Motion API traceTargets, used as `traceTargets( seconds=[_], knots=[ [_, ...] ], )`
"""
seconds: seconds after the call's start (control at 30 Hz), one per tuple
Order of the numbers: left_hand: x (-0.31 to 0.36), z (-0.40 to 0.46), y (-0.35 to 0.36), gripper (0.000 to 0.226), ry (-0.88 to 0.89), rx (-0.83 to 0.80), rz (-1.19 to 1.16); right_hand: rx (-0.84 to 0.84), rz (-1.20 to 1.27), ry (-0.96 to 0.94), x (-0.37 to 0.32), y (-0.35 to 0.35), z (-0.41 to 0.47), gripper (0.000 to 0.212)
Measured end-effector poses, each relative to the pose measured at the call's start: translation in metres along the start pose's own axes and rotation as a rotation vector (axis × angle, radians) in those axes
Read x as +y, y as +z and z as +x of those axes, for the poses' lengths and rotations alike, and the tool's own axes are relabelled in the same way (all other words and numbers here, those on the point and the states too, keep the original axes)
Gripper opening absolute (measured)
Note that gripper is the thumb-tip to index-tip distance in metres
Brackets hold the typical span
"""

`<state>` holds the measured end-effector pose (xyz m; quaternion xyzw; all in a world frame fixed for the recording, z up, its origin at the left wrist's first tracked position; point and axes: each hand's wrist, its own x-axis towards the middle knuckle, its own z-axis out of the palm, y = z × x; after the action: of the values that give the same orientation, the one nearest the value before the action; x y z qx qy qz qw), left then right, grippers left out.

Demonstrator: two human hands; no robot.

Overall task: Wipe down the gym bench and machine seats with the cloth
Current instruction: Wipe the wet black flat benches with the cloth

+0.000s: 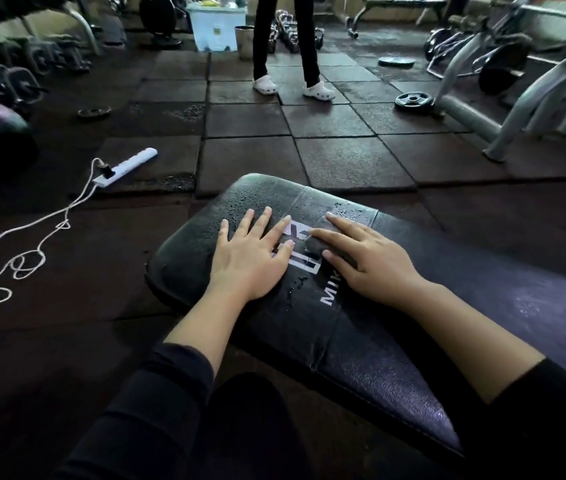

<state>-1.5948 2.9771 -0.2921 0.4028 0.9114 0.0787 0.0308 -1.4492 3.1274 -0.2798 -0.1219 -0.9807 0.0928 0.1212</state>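
From where I watch, the black padded bench [361, 341] runs from the lower right up toward the middle of the view, its rounded far end stopping just short of the rubber floor tiles [250, 119]. My left hand [250, 258] lies flat on that end, fingers straight and spread, holding nothing, with the little finger close to the pad's left edge and the fingertips well inside the far rim, where water droplets [257, 199] bead on the vinyl. My right hand [368, 261] presses down beside it with fingers stretched forward over a dark grey cloth [326, 237], which sits bunched under the fingers on top of the white printed logo [304, 251]; I cannot tell whether the thumb hooks under the cloth. The two hands are near each other but apart, the logo showing between them. A seam crosses the pad below my wrists, and more bare pad extends toward me and to the right. Left of the bench the floor is open up to a white power strip [125, 167] whose cord [32, 244] loops loosely across the tiles. Straight ahead, well beyond the bench end, a person's legs in dark trousers and white clogs [319, 90] stand on the tiles. To the right a weight plate [413, 98] lies near a grey machine frame [516, 109], well apart from the bench. Dumbbells [22, 74] line the far left.
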Motion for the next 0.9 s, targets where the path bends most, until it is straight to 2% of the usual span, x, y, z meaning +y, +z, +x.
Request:
traceTargets(
  seconds=[0.17, 0.3, 0.5, 0.67, 0.77, 0.9],
  knots=[
    [0.001, 0.0, 0.0, 0.056, -0.001, 0.005, 0.0, -0.033, 0.018, 0.025, -0.002, 0.011, 0.061, 0.043],
    [0.0, 0.001, -0.001, 0.057, -0.002, 0.013, -0.01, -0.042, 0.063, 0.092, 0.024, 0.011, 0.111, 0.042],
    [-0.001, -0.001, 0.0, 0.057, 0.003, 0.027, -0.035, 0.028, 0.038, 0.273, 0.055, -0.003, 0.073, 0.04],
    [0.001, -0.001, 0.0, 0.057, 0.009, 0.039, -0.017, 0.058, -0.034, 0.183, 0.002, 0.005, 0.035, 0.043],
    [0.001, -0.001, 0.001, 0.058, 0.008, 0.048, -0.012, 0.046, -0.021, 0.144, -0.017, 0.016, 0.061, 0.043],
    [0.0, -0.001, 0.0, 0.059, 0.013, 0.049, -0.022, 0.02, 0.062, 0.175, 0.003, 0.02, 0.106, 0.044]
  ],
)
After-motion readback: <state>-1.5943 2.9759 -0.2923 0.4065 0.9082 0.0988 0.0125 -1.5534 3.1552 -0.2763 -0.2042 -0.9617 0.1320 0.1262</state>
